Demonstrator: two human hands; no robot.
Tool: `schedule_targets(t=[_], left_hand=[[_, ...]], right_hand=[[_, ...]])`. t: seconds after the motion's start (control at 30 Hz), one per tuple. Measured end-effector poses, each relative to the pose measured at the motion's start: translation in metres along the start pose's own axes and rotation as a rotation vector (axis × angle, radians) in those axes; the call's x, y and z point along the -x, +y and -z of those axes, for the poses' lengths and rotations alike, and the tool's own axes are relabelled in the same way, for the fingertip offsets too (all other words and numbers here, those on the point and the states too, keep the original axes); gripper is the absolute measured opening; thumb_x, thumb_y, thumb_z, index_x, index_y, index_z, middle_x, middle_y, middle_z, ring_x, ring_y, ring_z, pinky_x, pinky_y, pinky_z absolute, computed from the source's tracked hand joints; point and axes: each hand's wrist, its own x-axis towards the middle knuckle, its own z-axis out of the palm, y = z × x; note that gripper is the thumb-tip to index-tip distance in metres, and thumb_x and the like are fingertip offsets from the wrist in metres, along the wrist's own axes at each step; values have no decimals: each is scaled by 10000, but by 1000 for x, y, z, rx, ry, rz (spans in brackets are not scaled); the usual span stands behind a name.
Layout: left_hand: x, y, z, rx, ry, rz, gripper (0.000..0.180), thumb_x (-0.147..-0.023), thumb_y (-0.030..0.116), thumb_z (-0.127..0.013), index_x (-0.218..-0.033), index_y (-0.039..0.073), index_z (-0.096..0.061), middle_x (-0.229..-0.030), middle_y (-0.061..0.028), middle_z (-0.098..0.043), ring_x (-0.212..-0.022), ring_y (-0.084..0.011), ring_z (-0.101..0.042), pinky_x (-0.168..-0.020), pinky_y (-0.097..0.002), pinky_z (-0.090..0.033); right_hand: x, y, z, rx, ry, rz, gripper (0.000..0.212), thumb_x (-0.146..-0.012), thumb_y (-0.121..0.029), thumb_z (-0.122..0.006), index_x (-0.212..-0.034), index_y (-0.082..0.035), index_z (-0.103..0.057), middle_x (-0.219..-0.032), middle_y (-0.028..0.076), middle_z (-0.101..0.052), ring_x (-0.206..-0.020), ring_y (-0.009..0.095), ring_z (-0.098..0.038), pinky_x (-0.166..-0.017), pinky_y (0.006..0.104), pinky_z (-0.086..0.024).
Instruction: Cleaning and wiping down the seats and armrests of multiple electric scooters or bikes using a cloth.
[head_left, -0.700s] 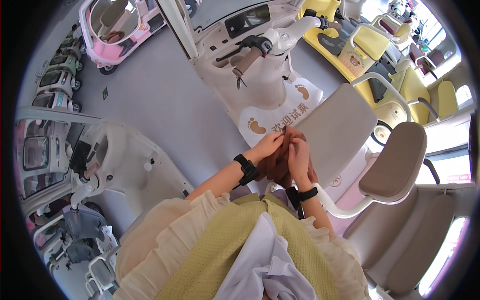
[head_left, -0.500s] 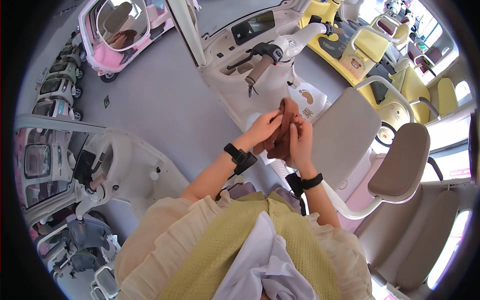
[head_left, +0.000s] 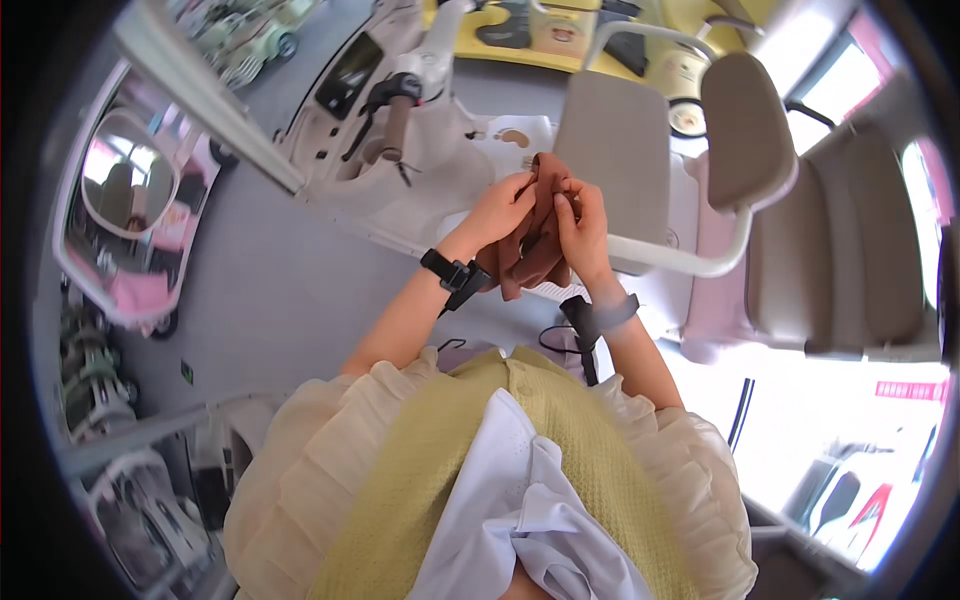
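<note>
A brown cloth [head_left: 540, 235] hangs bunched between my two hands, its loose folds drooping toward me. My left hand [head_left: 503, 210] pinches its left side near the top. On the other side my right hand [head_left: 582, 225] grips the cloth, thumb pressed against the fingers. Both hands are in front of my chest, above the near edge of a pale scooter's floor. Just beyond the cloth lies a white mat [head_left: 515, 140] with a brown footprint mark. To the right of my right hand is the scooter's grey-brown seat [head_left: 612, 160].
The scooter's handlebar grip [head_left: 397, 125] rises ahead on the left, beside a slanted frame post [head_left: 205, 95]. A padded backrest [head_left: 748, 130] and a wide rear bench [head_left: 790, 250] stand on the right. A pink vehicle with a mirror [head_left: 130, 172] is at far left; a yellow one is behind.
My view has turned to the right, so the scooter and seats sit further left and higher. Both hands still hold the brown cloth, whose folds now hang differently.
</note>
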Motion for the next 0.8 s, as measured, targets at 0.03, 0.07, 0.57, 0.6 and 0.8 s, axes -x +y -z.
schedule_targets(t=[0.03,0.07,0.57,0.6,0.8], left_hand=[[-8,-6,-12,-33,-57,-44,231,-828,148,-398,-974,5,-505,-866,-111,-555,-780,-190,-526,-697,-285,-415],[-13,-13,-25,-29,-120,-59,231,-828,148,-398,-974,5,-505,-866,-111,-555,-780,-190,-526,-697,-285,-415],[-64,33,-205,-625,-428,-451,242,-774,99,-380,-985,49,-490,-1051,-157,-435,-915,-313,-485,-743,-373,-432],[-68,38,-213,-621,-431,-462,242,-774,99,-380,-985,49,-490,-1051,-157,-435,-915,-313,-485,-743,-373,-432],[-76,50,-225,-642,-431,-515,304,-774,150,-410,-1054,46,-461,-1059,-194,-445,-916,-347,-483,-744,-403,-426]], right_hand=[[6,4,10,56,73,-32,148,-773,-50,-482,-920,-25,-482,-898,129,-458,-761,242,-491,-670,300,-408],[13,8,18,79,131,-51,148,-773,-50,-482,-920,-25,-482,-898,129,-458,-761,242,-491,-670,300,-408],[71,17,155,476,574,-331,173,-765,-66,-466,-930,-15,-483,-929,200,-456,-856,339,-457,-756,367,-382],[67,16,166,516,605,-292,177,-765,-68,-467,-934,-18,-484,-929,200,-456,-853,342,-455,-758,370,-380],[58,13,179,600,566,-329,283,-746,-72,-475,-1027,-57,-444,-941,203,-459,-894,365,-450,-792,377,-376]])
